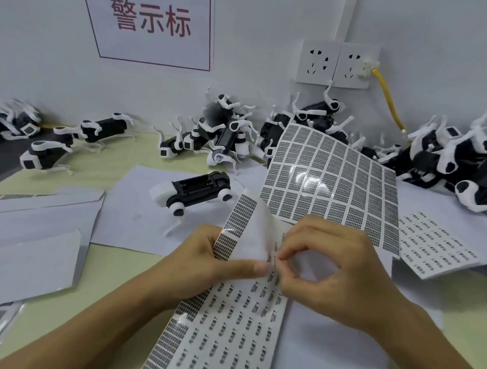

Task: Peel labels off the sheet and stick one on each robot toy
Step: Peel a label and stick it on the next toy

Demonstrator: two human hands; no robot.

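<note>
At a workbench, a person's left hand (204, 262) grips the folded-back label sheet (229, 319), thumb pressed along its crease; the right hand (328, 273) pinches a small label (275, 260) at the sheet's fold with thumb and forefinger; just beyond the sheet one robot dog toy (192, 191) lies belly-up on white paper; farther beyond the sheet, more toys (449, 158) pile against the wall.
</note>
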